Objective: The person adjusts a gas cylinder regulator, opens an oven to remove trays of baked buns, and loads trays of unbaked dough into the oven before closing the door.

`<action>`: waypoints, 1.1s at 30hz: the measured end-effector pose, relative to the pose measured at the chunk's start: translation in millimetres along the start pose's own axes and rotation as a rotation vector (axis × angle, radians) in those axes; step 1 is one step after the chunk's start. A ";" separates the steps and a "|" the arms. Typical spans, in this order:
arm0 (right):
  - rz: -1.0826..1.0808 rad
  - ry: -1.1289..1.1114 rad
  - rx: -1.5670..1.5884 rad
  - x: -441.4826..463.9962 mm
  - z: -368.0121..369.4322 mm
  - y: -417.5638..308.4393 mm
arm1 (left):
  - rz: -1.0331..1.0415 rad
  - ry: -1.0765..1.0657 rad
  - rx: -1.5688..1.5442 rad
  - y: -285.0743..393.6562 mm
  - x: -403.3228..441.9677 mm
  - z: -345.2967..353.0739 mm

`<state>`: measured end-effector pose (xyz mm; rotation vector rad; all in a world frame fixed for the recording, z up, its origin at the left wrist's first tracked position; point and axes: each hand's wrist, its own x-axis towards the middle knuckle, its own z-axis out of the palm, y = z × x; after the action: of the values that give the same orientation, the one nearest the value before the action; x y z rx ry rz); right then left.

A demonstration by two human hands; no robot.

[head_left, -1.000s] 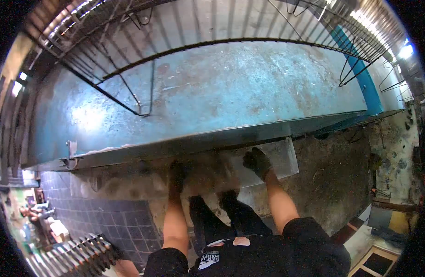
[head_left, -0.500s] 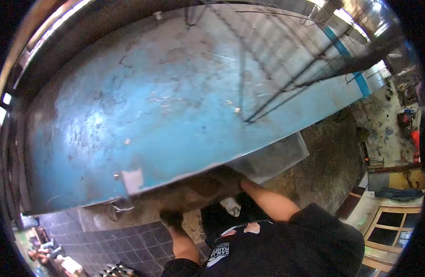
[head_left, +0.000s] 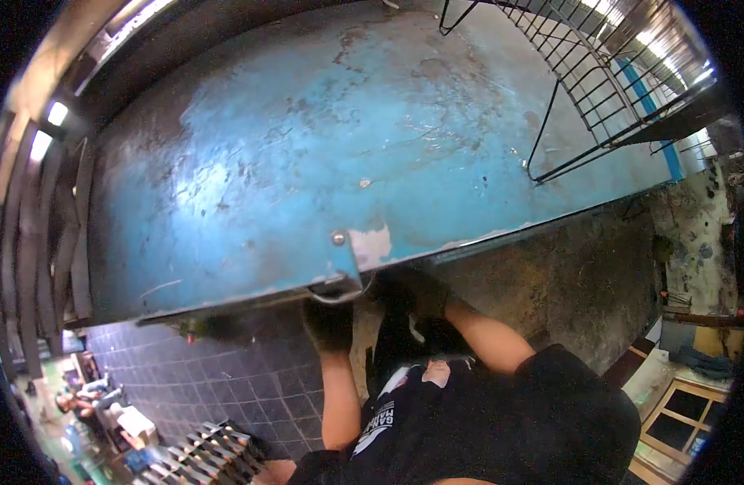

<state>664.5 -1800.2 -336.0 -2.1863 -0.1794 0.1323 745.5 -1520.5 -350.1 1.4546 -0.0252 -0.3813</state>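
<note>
A worn blue metal tabletop (head_left: 299,170) with scuffs and dark stains fills the upper view. At its front edge, a bolted metal strip (head_left: 347,257) hangs beside a bare patch, with a curved metal loop (head_left: 335,299) just below. My left hand (head_left: 328,323), in a dark glove, is under the edge near that loop. To its right, my right hand (head_left: 424,295), also dark-gloved, reaches below the same edge. Shadow and blur hide the fingers of both hands, so I cannot tell what they touch.
A black wire rack (head_left: 590,97) stands on the tabletop at the right. Dark floor tiles (head_left: 250,372) lie below, with slatted pieces (head_left: 202,457) at lower left. People (head_left: 97,402) are farther off at left. A wooden lattice frame (head_left: 683,420) is at lower right.
The view has shifted, so the tabletop's metal strip and the rack appear farther right. A greyish sheet beneath the table edge no longer shows. My hands remain under the front edge.
</note>
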 end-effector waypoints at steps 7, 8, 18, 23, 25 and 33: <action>0.503 -0.429 -0.221 3.4 3.7 3.2 | 0.178 -0.245 1.779 21.6 1.9 -2.6; 0.537 -0.461 -0.265 -3.2 7.1 11.4 | 0.181 -0.235 1.784 22.9 -7.0 -6.9; 0.783 -0.644 -0.421 -120.7 28.4 42.5 | -0.083 -0.669 1.831 -236.0 -171.3 -194.2; 0.870 -0.676 -0.338 -237.2 60.6 64.2 | -0.800 -0.074 0.836 -197.4 -321.0 -172.7; 0.921 -0.651 -0.246 -286.5 76.1 69.2 | -0.883 0.194 0.595 -188.1 -374.3 -153.4; 1.082 -0.366 -0.117 -485.5 174.2 84.1 | -0.761 -0.166 0.726 -300.8 -550.3 -151.7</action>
<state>165.6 -1795.9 -491.5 -2.1240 0.8279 1.1377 194.0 -1247.3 -544.1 2.1181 0.2925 -1.2053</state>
